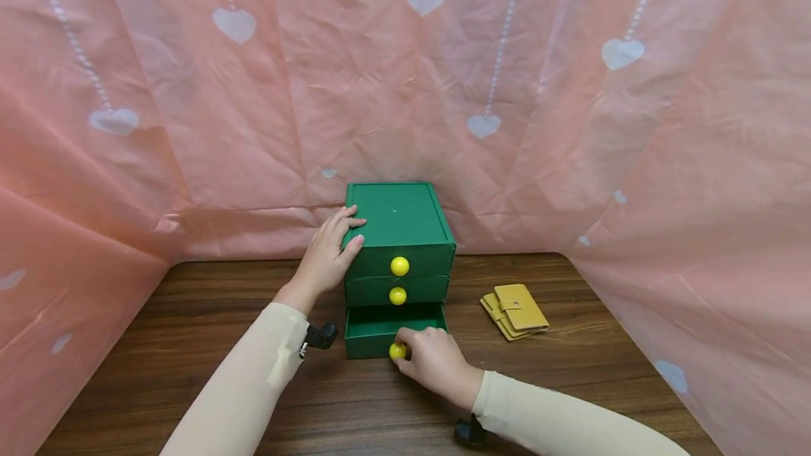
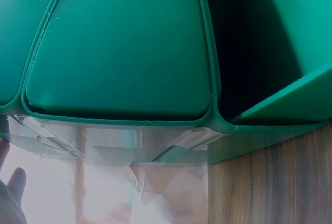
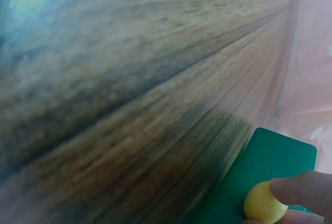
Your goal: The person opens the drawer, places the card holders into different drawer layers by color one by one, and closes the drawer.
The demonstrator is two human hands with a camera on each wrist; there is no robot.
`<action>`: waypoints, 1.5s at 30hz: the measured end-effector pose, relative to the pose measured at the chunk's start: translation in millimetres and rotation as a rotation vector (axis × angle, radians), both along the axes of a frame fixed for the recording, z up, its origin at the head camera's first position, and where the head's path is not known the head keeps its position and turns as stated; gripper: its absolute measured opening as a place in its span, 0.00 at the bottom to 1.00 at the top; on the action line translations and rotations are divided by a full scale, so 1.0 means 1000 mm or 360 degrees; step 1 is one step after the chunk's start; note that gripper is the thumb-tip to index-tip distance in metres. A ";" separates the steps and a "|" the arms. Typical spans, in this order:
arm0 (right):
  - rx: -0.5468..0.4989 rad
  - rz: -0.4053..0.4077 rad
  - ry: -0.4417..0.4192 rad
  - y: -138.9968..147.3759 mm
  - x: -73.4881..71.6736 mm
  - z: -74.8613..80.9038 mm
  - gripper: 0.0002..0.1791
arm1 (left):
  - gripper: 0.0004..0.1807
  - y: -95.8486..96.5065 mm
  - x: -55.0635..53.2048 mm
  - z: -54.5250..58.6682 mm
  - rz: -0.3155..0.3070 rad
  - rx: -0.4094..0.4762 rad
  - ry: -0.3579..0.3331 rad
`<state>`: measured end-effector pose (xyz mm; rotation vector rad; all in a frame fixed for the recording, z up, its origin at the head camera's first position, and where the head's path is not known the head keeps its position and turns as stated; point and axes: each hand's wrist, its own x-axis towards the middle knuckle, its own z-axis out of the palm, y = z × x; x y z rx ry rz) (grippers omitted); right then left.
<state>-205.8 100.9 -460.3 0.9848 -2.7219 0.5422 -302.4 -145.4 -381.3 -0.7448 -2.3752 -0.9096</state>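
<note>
A green three-drawer box [image 1: 399, 213] stands at the back of the wooden table, with a round yellow knob on each drawer. Its bottom drawer [image 1: 367, 347] is pulled partly out, and the part of its inside that shows holds nothing. My right hand [image 1: 437, 363] pinches the bottom drawer's yellow knob [image 3: 264, 203] between thumb and fingers. On the box's top left edge rests my left hand [image 1: 326, 252], its fingers spread over the top. The middle drawer [image 2: 119, 47] and the top drawer [image 1: 374, 261] are closed.
Right of the box, two yellow wallets [image 1: 521, 307] with snap straps lie stacked on the wooden table [image 1: 209, 343]. A pink curtain [image 1: 380, 90] printed with white hearts hangs around the back and sides.
</note>
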 end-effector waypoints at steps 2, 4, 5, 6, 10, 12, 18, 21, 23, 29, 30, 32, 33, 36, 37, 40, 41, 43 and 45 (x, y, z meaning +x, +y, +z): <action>-0.0012 -0.0001 -0.0010 0.000 0.000 0.000 0.08 | 0.26 0.000 0.000 0.000 -0.0004 0.0004 -0.0002; -0.0022 -0.0001 -0.0019 0.000 0.000 0.000 0.08 | 0.26 0.000 0.000 0.000 -0.0008 0.0008 -0.0004; -0.0024 -0.0001 -0.0019 0.000 0.000 -0.001 0.08 | 0.26 0.000 0.001 0.000 -0.0009 0.0009 -0.0005; -0.0026 -0.0001 -0.0021 0.000 0.000 -0.001 0.08 | 0.26 0.000 0.001 0.001 -0.0010 0.0010 -0.0007; -0.0028 0.0000 -0.0021 0.001 0.001 -0.001 0.08 | 0.25 0.001 0.001 0.000 -0.0006 0.0008 -0.0008; -0.0028 0.0002 -0.0026 0.001 0.003 0.000 0.08 | 0.25 0.001 0.000 0.000 -0.0003 0.0007 -0.0006; -0.0032 0.0022 -0.0045 0.002 0.008 0.002 0.07 | 0.25 0.000 0.000 -0.001 -0.0001 0.0008 -0.0003; -0.0036 0.0037 -0.0044 0.002 0.009 0.002 0.07 | 0.25 0.000 0.000 -0.001 -0.0002 0.0008 0.0004; -0.0041 0.0046 -0.0051 0.003 0.010 0.002 0.07 | 0.25 0.000 0.000 -0.001 -0.0003 0.0008 0.0008; -0.0042 0.0053 -0.0049 0.004 0.010 0.002 0.07 | 0.25 0.000 0.000 -0.001 -0.0006 0.0006 -0.0001; -0.0042 0.0054 -0.0046 0.004 0.010 0.002 0.06 | 0.25 0.000 0.000 -0.001 -0.0004 0.0005 -0.0003; -0.0042 0.0055 -0.0041 0.004 0.010 0.002 0.06 | 0.25 0.000 0.000 -0.001 -0.0003 0.0003 -0.0008; -0.0043 0.0056 -0.0043 0.004 0.010 0.002 0.06 | 0.25 0.000 0.000 0.000 -0.0002 0.0001 -0.0008; -0.0039 0.0052 -0.0048 0.004 0.010 0.002 0.06 | 0.26 0.000 0.000 0.000 -0.0001 0.0001 -0.0003; -0.0036 0.0051 -0.0050 0.004 0.010 0.002 0.06 | 0.26 0.000 0.001 0.001 -0.0001 0.0003 -0.0002; -0.0029 0.0051 -0.0063 0.005 0.012 0.002 0.06 | 0.26 0.000 0.001 0.001 0.0000 0.0007 -0.0001; -0.0026 0.0053 -0.0068 0.005 0.012 0.003 0.07 | 0.25 0.000 0.001 0.001 -0.0001 0.0008 -0.0001; -0.0027 0.0060 -0.0079 0.005 0.014 0.003 0.07 | 0.25 0.000 0.001 0.002 -0.0001 0.0009 0.0001; -0.0029 0.0065 -0.0084 0.005 0.015 0.004 0.07 | 0.24 0.000 0.002 0.002 -0.0003 0.0010 0.0004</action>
